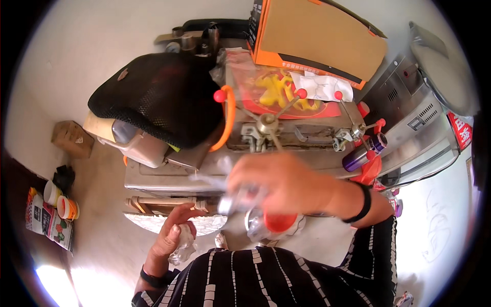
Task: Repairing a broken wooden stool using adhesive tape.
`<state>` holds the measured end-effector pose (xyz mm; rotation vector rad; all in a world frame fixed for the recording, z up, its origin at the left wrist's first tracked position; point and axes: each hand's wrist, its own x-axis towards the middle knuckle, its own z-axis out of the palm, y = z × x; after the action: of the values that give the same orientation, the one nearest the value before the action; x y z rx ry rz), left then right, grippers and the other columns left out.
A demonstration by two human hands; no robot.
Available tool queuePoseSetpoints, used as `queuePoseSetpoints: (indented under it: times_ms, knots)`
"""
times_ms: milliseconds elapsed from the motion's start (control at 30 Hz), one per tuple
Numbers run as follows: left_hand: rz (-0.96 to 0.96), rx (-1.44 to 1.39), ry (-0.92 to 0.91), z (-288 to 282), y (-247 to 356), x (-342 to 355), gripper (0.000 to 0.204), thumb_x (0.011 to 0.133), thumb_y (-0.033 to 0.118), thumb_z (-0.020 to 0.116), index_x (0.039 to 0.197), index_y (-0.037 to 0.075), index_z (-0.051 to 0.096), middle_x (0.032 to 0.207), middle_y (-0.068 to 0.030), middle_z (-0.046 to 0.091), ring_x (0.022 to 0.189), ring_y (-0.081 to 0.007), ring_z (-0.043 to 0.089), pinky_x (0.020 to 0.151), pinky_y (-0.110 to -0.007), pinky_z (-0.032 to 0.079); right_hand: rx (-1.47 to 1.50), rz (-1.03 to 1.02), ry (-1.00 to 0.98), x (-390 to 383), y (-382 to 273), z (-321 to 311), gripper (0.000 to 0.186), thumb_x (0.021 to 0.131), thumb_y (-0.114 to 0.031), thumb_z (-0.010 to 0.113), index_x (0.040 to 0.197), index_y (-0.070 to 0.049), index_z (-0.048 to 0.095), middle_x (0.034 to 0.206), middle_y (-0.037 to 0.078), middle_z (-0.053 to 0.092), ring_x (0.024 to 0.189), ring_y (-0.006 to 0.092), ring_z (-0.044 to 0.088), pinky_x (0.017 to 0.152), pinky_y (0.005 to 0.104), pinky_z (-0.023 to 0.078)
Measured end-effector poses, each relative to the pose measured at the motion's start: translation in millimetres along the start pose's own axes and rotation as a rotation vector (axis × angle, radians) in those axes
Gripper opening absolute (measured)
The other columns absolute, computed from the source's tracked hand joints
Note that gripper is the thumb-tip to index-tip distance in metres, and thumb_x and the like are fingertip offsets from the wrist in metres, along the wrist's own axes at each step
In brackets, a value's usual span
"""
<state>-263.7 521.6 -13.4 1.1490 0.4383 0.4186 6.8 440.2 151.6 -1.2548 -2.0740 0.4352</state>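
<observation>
My left hand (pixel 174 235), low left of centre, is closed on crumpled clear plastic (pixel 181 248), some of its fingers raised. My right hand (pixel 268 181) is blurred by motion over the front of the metal machine (pixel 158 176). It grips a translucent, pale item (pixel 230 202), probably plastic, too smeared to make out fully. Below it are a red container (pixel 279 221) and more clear plastic (pixel 258 230). Just beyond that hand stands a metal clamp fitting with red-knobbed handles (pixel 267 123). A second such fitting (pixel 358 130) sits to the right, beside a purple bottle (pixel 353 161).
A black mesh cover (pixel 153 97) lies at back left beside an orange loop (pixel 227 123). An orange-edged cardboard box (pixel 317 36) stands behind a red patterned sheet (pixel 240 92). A steel appliance (pixel 414 130) is at right. A carton (pixel 71 138), buckets (pixel 68 207) and bags (pixel 48 225) sit along the left wall.
</observation>
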Motion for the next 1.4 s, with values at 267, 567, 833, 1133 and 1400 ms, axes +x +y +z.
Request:
queuePoseSetpoints:
  times_ms: [267,567,833,1133,1400]
  knots:
    - [-0.103,0.022,-0.341,81,50,53,0.124,0.052,0.075,0.064,0.14,0.003,0.015,0.131,-0.0174,0.038,0.12,-0.0262,0.042,0.102,-0.037,0.029,-0.156,-0.122,-0.293,-30,11,44,0.017,0.079,-0.01,0.054,0.094,-0.004,0.051,0.089,0.01,0.054,0.079,0.0259,0.06,0.061,0.0361,0.049]
    - [-0.049,0.074,-0.14,56,8,61,0.013,0.081,0.009,0.066,0.092,0.004,0.061,0.086,-0.002,0.061,0.081,-0.0102,0.056,0.074,-0.025,0.046,0.117,0.005,-0.022,-39,14,-4,0.044,0.072,0.001,0.06,0.114,-0.006,0.048,0.105,0.01,0.057,0.079,0.0226,0.061,0.061,0.0301,0.05]
    - [-0.084,-0.097,0.15,11,-21,18,0.013,0.08,0.012,0.065,0.075,0.004,0.057,0.072,-0.0027,0.057,0.067,-0.0112,0.053,0.063,-0.024,0.042,-0.551,0.665,0.548,-85,163,-126,0.048,0.074,-0.005,0.06,0.12,-0.005,0.048,0.112,0.013,0.057,0.092,0.0212,0.059,0.081,0.0313,0.048]
    - [-0.2,-0.111,0.377,7,-47,-10,0.008,0.08,0.008,0.062,0.075,0.003,0.058,0.073,-0.004,0.058,0.067,-0.0106,0.053,0.061,-0.023,0.042,-1.188,0.687,0.096,-81,251,-136,0.079,0.065,-0.005,0.066,0.136,-0.012,0.032,0.13,0.019,0.041,0.12,0.0324,0.04,0.096,0.0414,0.037]
    - [-0.205,-0.16,0.509,3,-56,-28,0.008,0.08,0.005,0.058,0.073,0.004,0.056,0.073,-0.0053,0.058,0.067,-0.0117,0.054,0.062,-0.023,0.042,-1.244,0.913,0.041,-65,282,-133,0.076,0.068,-0.019,0.07,0.135,-0.021,0.033,0.118,0.012,0.047,0.1,0.0293,0.054,0.079,0.0396,0.047]
